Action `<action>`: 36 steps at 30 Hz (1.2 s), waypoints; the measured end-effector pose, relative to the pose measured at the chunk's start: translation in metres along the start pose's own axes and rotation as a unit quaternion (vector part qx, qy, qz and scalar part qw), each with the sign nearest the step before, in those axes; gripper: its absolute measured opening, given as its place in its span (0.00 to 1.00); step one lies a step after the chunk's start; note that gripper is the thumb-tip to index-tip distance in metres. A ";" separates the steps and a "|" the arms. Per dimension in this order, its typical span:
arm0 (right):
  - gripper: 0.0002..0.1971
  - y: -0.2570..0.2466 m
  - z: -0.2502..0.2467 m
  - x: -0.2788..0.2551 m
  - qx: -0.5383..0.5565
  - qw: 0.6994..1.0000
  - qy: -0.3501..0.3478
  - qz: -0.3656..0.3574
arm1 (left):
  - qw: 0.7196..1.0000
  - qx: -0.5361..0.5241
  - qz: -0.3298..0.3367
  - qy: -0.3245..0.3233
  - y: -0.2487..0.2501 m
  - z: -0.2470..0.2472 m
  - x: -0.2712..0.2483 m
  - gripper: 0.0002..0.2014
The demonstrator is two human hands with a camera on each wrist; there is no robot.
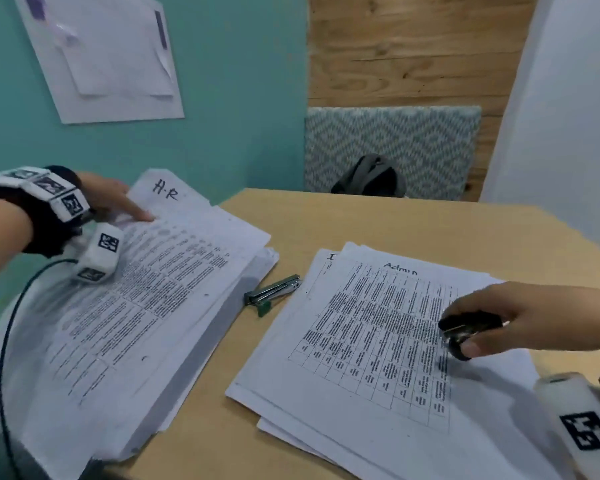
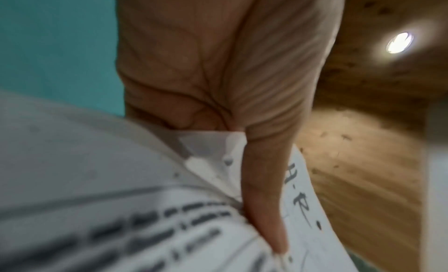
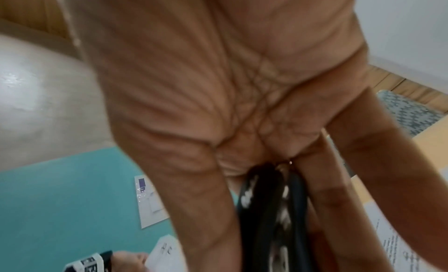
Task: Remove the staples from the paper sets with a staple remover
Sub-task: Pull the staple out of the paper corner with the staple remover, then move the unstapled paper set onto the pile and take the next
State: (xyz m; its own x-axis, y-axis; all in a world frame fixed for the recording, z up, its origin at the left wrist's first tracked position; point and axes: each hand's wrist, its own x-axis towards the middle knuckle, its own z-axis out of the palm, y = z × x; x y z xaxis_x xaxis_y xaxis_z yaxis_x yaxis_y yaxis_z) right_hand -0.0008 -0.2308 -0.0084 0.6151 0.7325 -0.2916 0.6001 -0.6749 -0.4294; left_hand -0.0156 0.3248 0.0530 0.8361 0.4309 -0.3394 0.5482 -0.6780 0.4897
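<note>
A thick paper set marked "H.R" [image 1: 146,292] lies on the left of the wooden table [image 1: 378,223]. My left hand [image 1: 132,207] pinches its far left corner. In the left wrist view the thumb [image 2: 264,209] presses on top of the H.R paper set [image 2: 300,203] and the other fingers are hidden under the sheets. A second set marked "Admin" [image 1: 371,344] lies spread on the right. My right hand [image 1: 471,337] grips a black staple remover [image 1: 465,332] just above that set's right side. The staple remover [image 3: 264,209] shows between thumb and fingers in the right wrist view.
A green and metal stapler [image 1: 272,292] lies on the table between the two paper sets. A dark backpack [image 1: 371,178] sits on a patterned mat [image 1: 413,136] beyond the table's far edge. A teal wall with a pinned white board [image 1: 101,53] stands close behind the left stack.
</note>
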 end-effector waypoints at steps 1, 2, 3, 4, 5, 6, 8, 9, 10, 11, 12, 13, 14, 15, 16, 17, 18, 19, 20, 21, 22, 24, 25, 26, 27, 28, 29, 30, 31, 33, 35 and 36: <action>0.40 0.002 0.001 0.001 0.001 1.000 -0.003 0.003 | 0.998 0.058 -0.018 0.008 -0.010 0.024 -0.001 0.15; 0.38 0.003 0.002 0.002 0.003 1.000 -0.007 0.006 | 0.998 0.050 -0.034 0.005 -0.015 0.039 0.006 0.13; 0.36 0.005 0.003 0.003 0.004 1.000 -0.013 0.007 | 0.999 0.047 -0.024 0.013 -0.019 0.047 0.017 0.13; 0.35 0.006 0.004 0.004 0.007 1.000 -0.019 0.009 | 0.998 0.059 -0.031 0.022 -0.020 0.052 0.026 0.16; 0.35 0.007 0.005 0.005 0.009 1.000 -0.026 0.012 | 0.997 0.066 -0.036 0.034 -0.025 0.056 0.040 0.19; 0.35 0.006 0.006 0.006 0.010 0.999 -0.030 0.014 | 0.995 0.082 -0.038 0.032 -0.030 0.061 0.050 0.23; 0.30 0.003 0.008 0.008 0.006 0.999 -0.037 0.011 | 0.992 0.109 -0.049 0.028 -0.040 0.062 0.073 0.31; 0.24 0.001 0.009 0.008 0.001 0.999 -0.035 0.011 | 0.991 0.120 -0.054 0.028 -0.042 0.063 0.076 0.32; 0.18 0.001 0.009 0.008 -0.003 0.999 -0.030 0.012 | 0.989 0.132 -0.059 0.032 -0.039 0.066 0.073 0.30; 0.14 0.000 0.009 0.008 -0.006 1.000 -0.027 0.013 | 0.986 0.151 -0.057 0.035 -0.037 0.067 0.072 0.27; 0.12 -0.001 0.009 0.007 -0.009 1.000 -0.026 0.014 | 0.983 0.170 -0.061 0.034 -0.031 0.069 0.065 0.24; 0.11 -0.002 0.009 0.007 -0.013 0.999 -0.025 0.016 | 0.982 0.175 -0.060 0.037 -0.025 0.071 0.060 0.24; 0.12 -0.003 0.009 0.006 -0.016 0.999 -0.025 0.019 | 0.980 0.185 -0.060 0.038 -0.016 0.073 0.053 0.24; 0.12 -0.004 0.009 0.005 -0.019 0.999 -0.025 0.022 | 0.979 0.190 -0.059 0.044 -0.007 0.074 0.048 0.25; 0.12 -0.005 0.010 0.005 -0.024 0.999 -0.026 0.025 | 0.974 0.213 -0.062 0.049 0.006 0.075 0.037 0.26; 0.13 -0.006 0.010 0.004 -0.030 0.999 -0.025 0.027 | 0.966 0.244 -0.066 0.059 0.019 0.076 0.026 0.28; 0.14 -0.007 0.010 0.004 -0.037 0.999 -0.024 0.030 | 0.957 0.273 -0.064 0.071 0.035 0.076 0.012 0.30; 0.15 -0.009 0.010 0.004 -0.042 0.998 -0.025 0.032 | 0.955 0.279 -0.047 0.090 0.050 0.076 0.002 0.31; 0.15 -0.010 0.010 0.003 -0.047 0.998 -0.027 0.033 | 0.953 0.287 -0.029 0.091 0.066 0.076 -0.010 0.31; 0.14 -0.012 0.010 0.003 -0.052 0.998 -0.030 0.034 | 0.958 0.273 0.002 0.086 0.081 0.077 -0.016 0.30; 0.14 -0.013 0.010 0.003 -0.056 0.997 -0.032 0.036 | 0.966 0.247 0.033 0.070 0.098 0.078 -0.023 0.28; 0.13 -0.015 0.010 0.002 -0.062 0.997 -0.032 0.043 | 0.977 0.193 0.086 0.019 0.130 0.090 -0.033 0.23; 0.13 -0.016 0.010 0.002 -0.065 0.996 -0.033 0.045 | 0.976 0.186 0.113 -0.016 0.147 0.100 -0.038 0.20; 0.13 -0.017 0.010 0.002 -0.067 0.996 -0.034 0.044 | 0.971 0.194 0.133 -0.048 0.163 0.113 -0.041 0.18; 0.12 -0.017 0.011 0.002 -0.072 0.996 -0.036 0.044 | 0.965 0.199 0.151 -0.076 0.179 0.128 -0.041 0.17; 0.12 -0.018 0.012 0.002 -0.079 0.995 -0.035 0.045 | 0.959 0.212 0.160 -0.102 0.195 0.145 -0.038 0.18; 0.12 -0.020 0.013 0.002 -0.090 0.994 -0.035 0.047 | 0.953 0.222 0.167 -0.123 0.209 0.162 -0.034 0.20; 0.12 -0.021 0.014 0.003 -0.102 0.993 -0.034 0.049 | 0.949 0.233 0.166 -0.130 0.221 0.178 -0.030 0.23; 0.13 -0.023 0.015 0.004 -0.112 0.992 -0.034 0.051 | 0.947 0.248 0.165 -0.123 0.231 0.194 -0.026 0.27; 0.14 -0.024 0.016 0.004 -0.123 0.991 -0.032 0.052 | 0.939 0.296 0.158 -0.072 0.246 0.219 -0.017 0.32; 0.15 -0.024 0.015 0.003 -0.125 0.990 -0.033 0.050 | 0.935 0.318 0.152 -0.030 0.253 0.231 -0.007 0.33; 0.15 -0.024 0.015 0.003 -0.124 0.990 -0.033 0.050 | 0.938 0.315 0.141 -0.032 0.255 0.232 0.001 0.31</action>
State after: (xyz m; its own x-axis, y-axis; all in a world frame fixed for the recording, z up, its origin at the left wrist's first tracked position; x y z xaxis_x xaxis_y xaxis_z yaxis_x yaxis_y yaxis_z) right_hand -0.0206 -0.2113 -0.0118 0.6483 0.6593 -0.3809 0.6501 -0.7397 -0.1740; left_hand 0.1206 0.0141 -0.0094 0.9320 0.1592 -0.3257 0.1688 -0.9857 0.0012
